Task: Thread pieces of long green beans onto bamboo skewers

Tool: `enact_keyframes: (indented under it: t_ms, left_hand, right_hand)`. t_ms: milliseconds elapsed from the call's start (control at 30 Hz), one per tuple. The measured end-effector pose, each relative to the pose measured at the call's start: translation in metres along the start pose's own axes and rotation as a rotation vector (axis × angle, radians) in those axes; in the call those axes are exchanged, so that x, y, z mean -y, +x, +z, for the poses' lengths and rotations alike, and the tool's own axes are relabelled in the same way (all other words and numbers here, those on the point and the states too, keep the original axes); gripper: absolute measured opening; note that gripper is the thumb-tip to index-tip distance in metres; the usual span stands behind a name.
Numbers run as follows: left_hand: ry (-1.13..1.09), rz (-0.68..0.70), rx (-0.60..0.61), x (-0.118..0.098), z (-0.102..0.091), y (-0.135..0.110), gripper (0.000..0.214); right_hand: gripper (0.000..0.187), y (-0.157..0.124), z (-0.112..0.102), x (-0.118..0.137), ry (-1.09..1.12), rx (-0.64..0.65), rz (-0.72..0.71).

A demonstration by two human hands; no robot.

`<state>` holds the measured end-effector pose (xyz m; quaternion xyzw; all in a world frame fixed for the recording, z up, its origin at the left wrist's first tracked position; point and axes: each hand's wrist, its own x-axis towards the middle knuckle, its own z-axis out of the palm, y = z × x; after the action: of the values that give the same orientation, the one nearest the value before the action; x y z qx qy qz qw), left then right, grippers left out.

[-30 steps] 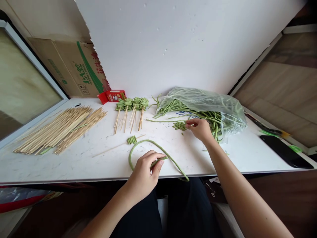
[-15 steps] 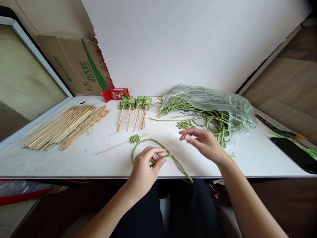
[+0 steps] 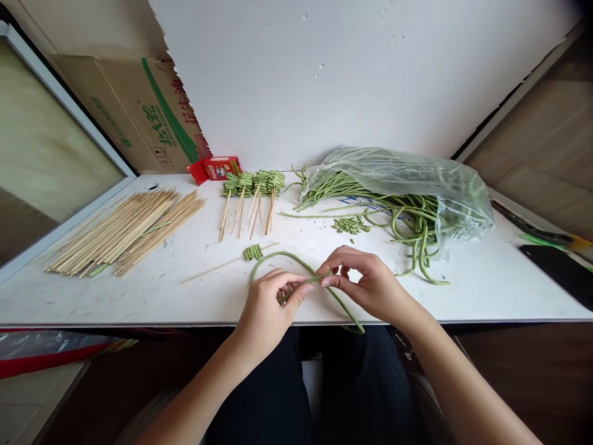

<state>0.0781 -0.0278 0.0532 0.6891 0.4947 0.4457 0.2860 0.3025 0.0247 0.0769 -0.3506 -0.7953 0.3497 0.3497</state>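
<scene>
A long green bean [image 3: 282, 254] loops over the near part of the white table, and one end of it hangs past the front edge. My left hand [image 3: 271, 300] is closed on the bean near its other end. Fingers of my right hand [image 3: 364, 281] pinch that end, just right of the left fingertips. Behind my hands lies a bamboo skewer [image 3: 217, 267] with several short bean pieces [image 3: 252, 252] threaded side by side on it. A small pile of bean bits [image 3: 351, 224] lies beyond my right hand.
Bamboo skewers [image 3: 120, 232] lie heaped at the left. Filled bean skewers [image 3: 254, 182] rest at the back by a red box [image 3: 215, 168]. A clear plastic bag [image 3: 407, 170] of long beans stands back right; a black phone [image 3: 556, 272] lies at the right edge.
My right hand has come left and down from above the table and now pinches the bean's end. A bit of bean now lies just in front of the small pile.
</scene>
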Motion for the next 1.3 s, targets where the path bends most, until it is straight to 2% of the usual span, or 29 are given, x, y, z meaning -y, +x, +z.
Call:
enact_keyframes:
  t_ms: [300, 400, 500, 633, 933, 1033, 1100, 1167, 1233, 1300]
  left_hand:
    - [0.004, 0.097, -0.026, -0.001, 0.004, -0.004, 0.012]
    - [0.005, 0.111, -0.019, -0.002, 0.003, -0.004, 0.013]
    - [0.016, 0.103, 0.04, -0.004, 0.002, -0.004, 0.013]
    - [0.019, 0.113, 0.091, -0.006, 0.002, -0.004, 0.016]
    - [-0.083, 0.085, 0.152, -0.005, 0.0, -0.004, 0.021]
    - [-0.116, 0.019, 0.168, -0.002, -0.003, -0.002, 0.02]
    - [-0.148, -0.051, 0.173, 0.0, -0.004, 0.0, 0.019]
    - [-0.146, -0.08, 0.156, 0.001, -0.004, 0.001, 0.021]
    - [-0.102, -0.058, 0.135, 0.002, -0.003, 0.001, 0.021]
    - [-0.055, -0.03, 0.137, 0.003, -0.003, 0.0, 0.022]
  right_hand:
    - [0.01, -0.001, 0.005, 0.011, -0.117, 0.057, -0.064]
    - [0.017, -0.002, 0.007, 0.01, -0.108, 0.038, -0.073]
    - [0.028, -0.002, 0.012, 0.009, -0.094, 0.032, -0.101]
    - [0.03, -0.001, 0.016, 0.007, -0.005, 0.058, -0.115]
    - [0.018, -0.001, 0.018, 0.002, 0.319, 0.194, -0.024]
    - [0.013, -0.001, 0.015, -0.004, 0.372, 0.127, -0.028]
    - [0.014, 0.0, 0.01, -0.016, 0.274, 0.001, -0.025]
    - [0.018, 0.001, 0.004, -0.034, 0.053, -0.11, 0.002]
    - [0.019, 0.0, -0.002, -0.055, -0.217, -0.17, 0.045]
    - [0.018, -0.001, -0.007, -0.071, -0.384, -0.207, 0.073]
